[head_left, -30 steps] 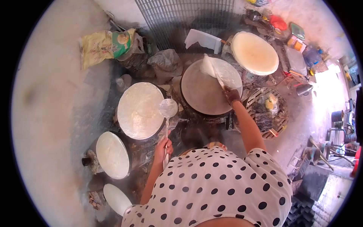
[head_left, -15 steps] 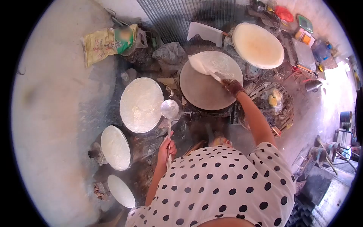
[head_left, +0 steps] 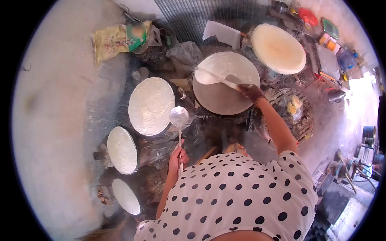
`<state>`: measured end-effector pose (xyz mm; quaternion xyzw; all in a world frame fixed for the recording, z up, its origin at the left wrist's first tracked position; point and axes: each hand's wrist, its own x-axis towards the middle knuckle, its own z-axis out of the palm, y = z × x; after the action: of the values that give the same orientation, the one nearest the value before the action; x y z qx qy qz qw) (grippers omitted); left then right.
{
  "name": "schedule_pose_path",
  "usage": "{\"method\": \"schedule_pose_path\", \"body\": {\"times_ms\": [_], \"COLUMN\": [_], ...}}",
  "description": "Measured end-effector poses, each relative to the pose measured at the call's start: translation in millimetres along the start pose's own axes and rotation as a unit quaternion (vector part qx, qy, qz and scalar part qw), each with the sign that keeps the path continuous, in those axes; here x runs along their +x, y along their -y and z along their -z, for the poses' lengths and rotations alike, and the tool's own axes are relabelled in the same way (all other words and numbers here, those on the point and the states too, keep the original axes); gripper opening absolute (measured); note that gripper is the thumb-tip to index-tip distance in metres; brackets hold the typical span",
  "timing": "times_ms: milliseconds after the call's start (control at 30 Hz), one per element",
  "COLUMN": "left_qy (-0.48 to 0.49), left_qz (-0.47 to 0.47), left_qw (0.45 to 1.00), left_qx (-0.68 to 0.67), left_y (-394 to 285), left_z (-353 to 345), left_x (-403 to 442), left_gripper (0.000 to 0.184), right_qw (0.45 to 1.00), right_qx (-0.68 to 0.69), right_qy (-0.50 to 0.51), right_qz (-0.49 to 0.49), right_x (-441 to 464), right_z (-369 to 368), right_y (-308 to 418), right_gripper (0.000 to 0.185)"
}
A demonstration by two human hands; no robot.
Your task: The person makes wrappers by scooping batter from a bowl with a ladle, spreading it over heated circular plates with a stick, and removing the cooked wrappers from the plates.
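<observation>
My right hand (head_left: 252, 94), in a dark glove, is wrapped round the handle of a pale spreader (head_left: 225, 82), whose blade lies across a round griddle (head_left: 223, 100). White batter (head_left: 237, 64) coats the griddle's far part, while its near part shows grey. Lower left of there, my left hand (head_left: 177, 156) grips a ladle (head_left: 179, 116), bowl up. Beside the bowl is a second round griddle (head_left: 151, 106) covered with a white layer. Farther left stand a smaller white-covered one (head_left: 122, 150) and a white disc (head_left: 126, 196).
A stack of thin round pancakes (head_left: 278, 49) sits at the upper right. Below it is a round slatted stand (head_left: 305, 114) with a bagged yellow item (head_left: 294, 105). A printed sack (head_left: 114, 41) and a grey plastic bag (head_left: 184, 53) lie at the upper left, before a metal grille (head_left: 201, 18).
The spreader has swung anticlockwise over the griddle, and the batter now reaches farther over its left side. My right hand has moved nearer the griddle's right edge. My left hand still holds the ladle.
</observation>
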<state>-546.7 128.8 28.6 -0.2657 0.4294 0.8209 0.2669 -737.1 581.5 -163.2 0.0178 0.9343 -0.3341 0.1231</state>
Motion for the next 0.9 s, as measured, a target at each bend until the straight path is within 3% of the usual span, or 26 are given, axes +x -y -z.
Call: {"method": "schedule_pose_path", "body": {"times_ms": [67, 100, 167, 200, 233, 300, 367, 400, 467, 567, 600, 633, 667, 733, 767, 833, 867, 900], "left_qy": [-0.002, -0.004, -0.003, 0.002, 0.002, -0.047, -0.031, -0.018, -0.033, -0.040, -0.032, -0.034, -0.042, -0.050, -0.051, -0.057, -0.058, -0.059], "left_qz": [-0.005, -0.005, 0.001, 0.008, 0.007, 0.005, -0.002, -0.007, -0.008, -0.004, 0.000, -0.002, -0.005, -0.013, -0.019, -0.022, -0.016, -0.011], "left_qw": [1.000, 1.000, 1.000, 1.000, 1.000, 0.999, 0.999, 0.999, 0.999, 0.999, 0.999, 0.999, 0.999, 0.999, 0.999, 0.998, 0.998, 0.998], "left_qx": [0.012, 0.027, 0.020, 0.014, 0.014, 0.016, 0.023, 0.034, 0.029, 0.022, 0.017, 0.014, 0.002, -0.017, -0.006, 0.007, -0.014, -0.035], "left_y": [0, 1, 7, 5, 4, 3, 3, 4, 7, 15, 17, 18, 20, 26, 28, 37, 44, 51], "left_z": [-1, 1, 15, 12, 10, 0, 0, 1, 0, 4, 5, 5, 5, -1, -7, -7, -2, 2], "left_x": [0, -3, 4, 5, 3, -1, -3, -4, -3, 0, 0, -1, -3, -7, -13, -18, -16, -16], "left_gripper": [0.035, 0.035, 0.037, 0.040, 0.040, 0.035, 0.035, 0.035, 0.035, 0.036, 0.036, 0.036, 0.038, 0.040, 0.038, 0.037, 0.038, 0.039], "right_qw": [0.984, 0.985, 0.989, 0.982, 0.982, 0.986, 0.989, 0.994, 0.970, 0.996, 0.981, 0.982, 0.995, 1.000, 1.000, 0.993, 0.996, 0.996], "right_qx": [0.042, 0.044, 0.010, 0.042, 0.042, 0.017, 0.035, -0.002, -0.033, -0.026, -0.157, -0.158, -0.092, 0.031, 0.028, -0.045, -0.010, -0.008], "right_qy": [-0.138, -0.133, -0.078, -0.068, -0.067, -0.034, -0.025, -0.113, -0.193, -0.070, -0.014, -0.013, -0.021, 0.001, 0.005, -0.043, -0.029, -0.024], "right_qz": [0.101, 0.103, -0.124, -0.173, -0.173, -0.162, -0.144, 0.002, 0.148, -0.056, -0.109, -0.105, -0.026, -0.004, -0.001, 0.096, -0.088, -0.088], "right_x": [3, -1, -10, 2, -2, -19, -8, -9, -4, 12, 10, 5, -2, -22, -23, -22, -10, -6], "right_z": [3, 7, 26, 20, 17, 18, 6, 11, 7, 25, 19, 14, 6, 18, 28, 42, 47, 47], "right_y": [-8, 5, 41, 51, 51, 57, 12, 4, -2, 33, 44, 38, 21, 22, 20, 9, 21, 31], "right_gripper": [0.051, 0.051, 0.058, 0.066, 0.066, 0.049, 0.049, 0.050, 0.051, 0.048, 0.049, 0.049, 0.046, 0.043, 0.043, 0.043, 0.041, 0.041]}}
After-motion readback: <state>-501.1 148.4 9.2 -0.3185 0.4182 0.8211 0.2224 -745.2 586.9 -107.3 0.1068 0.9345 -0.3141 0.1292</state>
